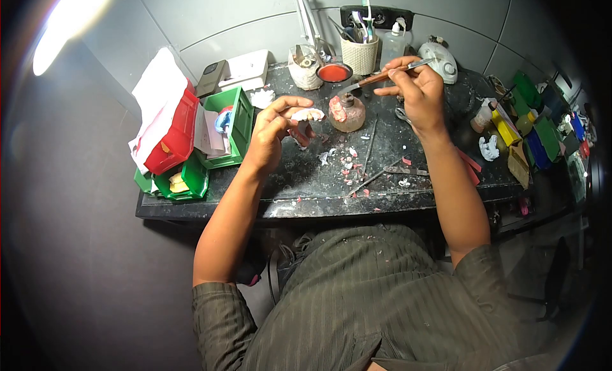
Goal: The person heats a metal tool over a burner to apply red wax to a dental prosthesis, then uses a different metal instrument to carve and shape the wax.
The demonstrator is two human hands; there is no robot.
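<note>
Head view: near the front of the bench (280, 174), pink and white crumbs (407, 160) are lying by thin metal tools (376, 178), so some bits are probably being done already. The left fingers (290, 102) are closing in a pinch, holding up a small row of white teeth (308, 114) beside the round burner (355, 119). The right fingers (390, 90) are pinching a brown-handled knife (375, 79), partly spreading. Its blade is hanging by the burner's top, not touching the teeth. How much is still needing work is staying unclear. Farther back, a red dish (334, 73) is sitting
</note>
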